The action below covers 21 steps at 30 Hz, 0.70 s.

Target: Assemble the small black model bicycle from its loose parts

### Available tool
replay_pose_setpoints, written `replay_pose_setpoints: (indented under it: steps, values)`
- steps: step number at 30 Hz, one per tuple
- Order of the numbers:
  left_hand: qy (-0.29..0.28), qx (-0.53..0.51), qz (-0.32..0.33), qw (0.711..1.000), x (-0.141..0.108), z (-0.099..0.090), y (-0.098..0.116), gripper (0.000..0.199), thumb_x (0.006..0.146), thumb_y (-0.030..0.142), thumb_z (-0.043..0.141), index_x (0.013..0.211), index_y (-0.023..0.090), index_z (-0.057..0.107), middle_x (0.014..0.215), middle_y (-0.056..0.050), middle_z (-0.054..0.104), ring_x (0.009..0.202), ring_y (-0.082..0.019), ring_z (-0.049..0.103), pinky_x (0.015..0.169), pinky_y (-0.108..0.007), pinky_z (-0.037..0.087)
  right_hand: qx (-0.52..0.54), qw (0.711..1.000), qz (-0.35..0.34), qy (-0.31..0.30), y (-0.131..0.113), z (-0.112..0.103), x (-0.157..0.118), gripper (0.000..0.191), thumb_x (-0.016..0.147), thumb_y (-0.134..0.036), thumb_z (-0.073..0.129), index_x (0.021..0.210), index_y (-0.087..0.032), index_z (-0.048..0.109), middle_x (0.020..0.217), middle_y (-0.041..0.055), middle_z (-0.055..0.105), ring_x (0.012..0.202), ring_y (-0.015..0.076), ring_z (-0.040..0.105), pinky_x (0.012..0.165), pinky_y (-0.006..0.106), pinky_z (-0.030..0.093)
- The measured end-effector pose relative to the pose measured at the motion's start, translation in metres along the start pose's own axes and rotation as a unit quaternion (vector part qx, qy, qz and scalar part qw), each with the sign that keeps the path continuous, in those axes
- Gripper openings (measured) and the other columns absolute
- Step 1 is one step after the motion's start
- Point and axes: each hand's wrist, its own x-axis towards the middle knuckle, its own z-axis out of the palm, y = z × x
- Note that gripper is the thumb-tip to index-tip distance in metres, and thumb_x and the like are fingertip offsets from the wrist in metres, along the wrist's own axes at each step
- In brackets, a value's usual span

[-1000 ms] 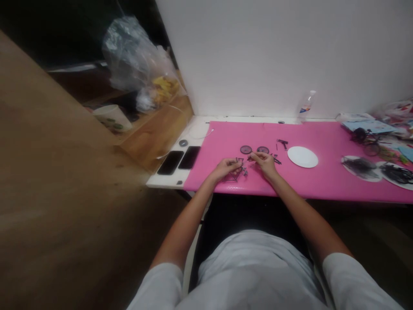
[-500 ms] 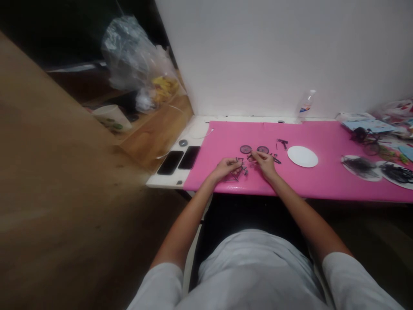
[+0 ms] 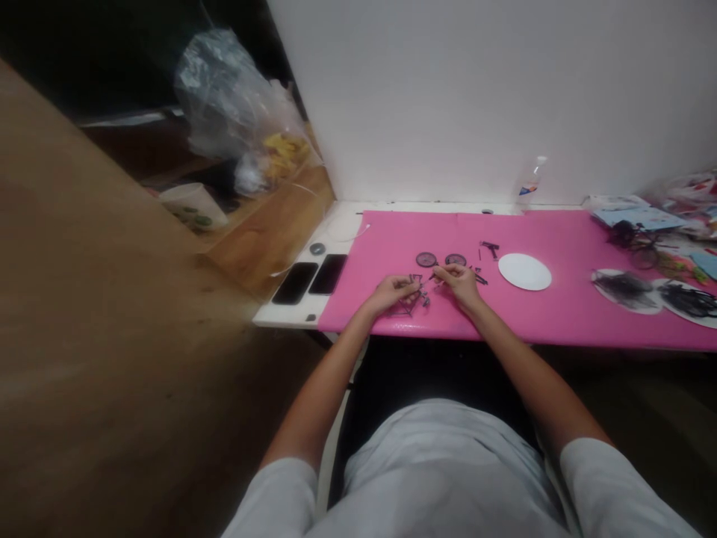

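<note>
My left hand (image 3: 394, 292) is closed around the dark, thin frame of a miniature bicycle (image 3: 401, 309), held just above the pink mat (image 3: 403, 239) near its front edge. To the right, my right hand (image 3: 458, 282) pinches a small thin dark part (image 3: 431, 277) whose tip points at the frame; its exact kind is too small to make out. Beyond my fingers lie two small spoked wheels, a left wheel (image 3: 426, 259) and a right wheel (image 3: 455, 260). Small black parts (image 3: 480, 276) rest beside my right hand, with another black piece (image 3: 491, 247) farther back.
A white plate (image 3: 525, 271) lies right of my hands. Farther right are plates of black parts (image 3: 690, 300), a dark assembled model (image 3: 638, 240) and papers (image 3: 638, 215). A bottle (image 3: 532, 183) stands by the wall. Two phones, one (image 3: 295, 283) beside another (image 3: 328, 274), lie left.
The thin part in my right hand has tilted slightly and its tip is closer to the frame. My left hand stays in nearly the same place.
</note>
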Motion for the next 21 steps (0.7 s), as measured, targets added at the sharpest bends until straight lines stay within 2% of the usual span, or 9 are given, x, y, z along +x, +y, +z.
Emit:
replay_pose_setpoints:
  steps: [2,8,15,21]
  values:
    - [0.002,0.009,0.002,1.000,0.0004,0.0002,-0.0005,0.049,0.084,0.056,0.084,0.091,0.009,0.074,0.073,-0.005,0.067,0.061,-0.010,0.058,0.060,-0.022,0.047,-0.004,1.000,-0.001,0.004,0.0009,0.0007,-0.0001,0.051,0.064,-0.061,0.095,0.082,-0.017,0.077,0.072,0.0069,0.075,0.059,0.0164,0.066,0.055,0.026,0.051]
    - [0.006,0.005,0.002,1.000,0.0019,0.0012,-0.0008,0.049,0.084,0.057,0.084,0.091,0.009,0.074,0.075,-0.005,0.068,0.062,-0.009,0.059,0.061,-0.022,0.048,-0.014,0.999,-0.037,0.016,0.0026,0.0030,-0.0006,0.054,0.067,-0.061,0.093,0.096,-0.018,0.080,0.080,0.0076,0.078,0.064,0.0191,0.069,0.055,0.028,0.053]
    - [0.019,-0.009,-0.005,1.000,0.0016,0.0034,0.0006,0.049,0.084,0.057,0.084,0.091,0.010,0.073,0.078,-0.006,0.069,0.062,-0.009,0.059,0.061,-0.022,0.049,-0.013,0.999,-0.034,-0.005,-0.0007,0.0039,-0.0033,0.054,0.075,-0.063,0.086,0.107,-0.020,0.081,0.106,0.0117,0.081,0.087,0.0241,0.075,0.067,0.031,0.058]
    - [0.014,-0.006,0.000,1.000,0.0012,0.0024,0.0007,0.049,0.083,0.057,0.084,0.091,0.010,0.073,0.077,-0.005,0.068,0.061,-0.009,0.058,0.060,-0.022,0.048,0.025,1.000,0.002,-0.016,-0.0001,0.0011,-0.0016,0.054,0.068,-0.058,0.093,0.103,-0.018,0.081,0.102,0.0118,0.081,0.076,0.0194,0.074,0.063,0.028,0.058]
